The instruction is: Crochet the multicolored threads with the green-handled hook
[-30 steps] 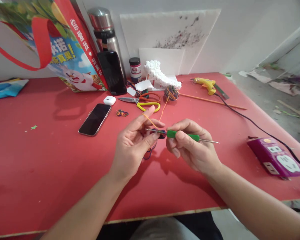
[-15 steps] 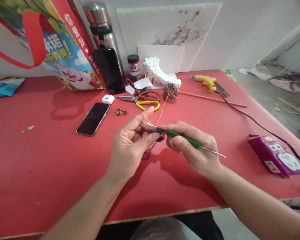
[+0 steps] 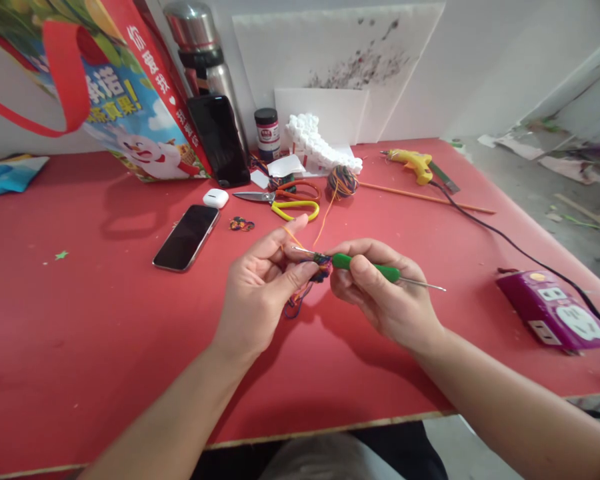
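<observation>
Between thumb and fingers, my left hand (image 3: 260,290) pinches a small multicoloured crochet piece (image 3: 322,267). Orange yarn (image 3: 321,230) runs from its raised index finger to a mixed-colour yarn ball (image 3: 342,182) farther back. A loose yarn tail (image 3: 294,307) dangles below the piece. My right hand (image 3: 390,293) is closed around the green handle of a crochet hook (image 3: 367,267). The hook's metal tip lies at the top of the crochet piece, pointing left; its thin rear end sticks out to the right.
Behind my hands lie scissors (image 3: 295,202), a phone (image 3: 187,238) and a white earbud case (image 3: 216,198). A second phone (image 3: 221,141) leans on a steel thermos (image 3: 195,33) beside a gift bag (image 3: 145,100). To the right are a yellow glue gun (image 3: 411,162), its cord and a purple box (image 3: 555,310).
My right hand has turned slightly, with its thumb now up on the green handle. The hook's rear end has risen, so the hook lies flatter. My left hand has barely moved.
</observation>
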The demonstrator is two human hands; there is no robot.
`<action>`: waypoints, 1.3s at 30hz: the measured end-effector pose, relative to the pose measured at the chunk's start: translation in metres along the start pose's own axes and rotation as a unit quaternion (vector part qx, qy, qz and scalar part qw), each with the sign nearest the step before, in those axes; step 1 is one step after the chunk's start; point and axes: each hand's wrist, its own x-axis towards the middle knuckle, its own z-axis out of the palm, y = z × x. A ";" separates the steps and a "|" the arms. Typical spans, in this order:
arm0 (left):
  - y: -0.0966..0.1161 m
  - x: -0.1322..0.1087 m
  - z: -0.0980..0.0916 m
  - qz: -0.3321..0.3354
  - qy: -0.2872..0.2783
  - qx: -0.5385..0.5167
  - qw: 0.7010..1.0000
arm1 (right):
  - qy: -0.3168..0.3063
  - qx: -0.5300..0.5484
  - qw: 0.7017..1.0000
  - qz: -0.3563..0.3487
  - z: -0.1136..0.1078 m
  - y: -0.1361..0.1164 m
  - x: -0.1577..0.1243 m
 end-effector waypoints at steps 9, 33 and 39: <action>-0.001 -0.003 0.000 0.016 0.004 0.014 1.000 | -0.030 -0.020 0.998 -0.050 -0.007 0.003 0.000; 0.003 0.001 0.004 -0.020 0.012 -0.033 0.999 | -0.059 -0.076 0.993 -0.067 -0.012 0.006 -0.003; 0.003 0.000 0.003 -0.020 0.010 -0.022 1.000 | -0.061 -0.078 0.993 -0.067 -0.010 0.001 -0.003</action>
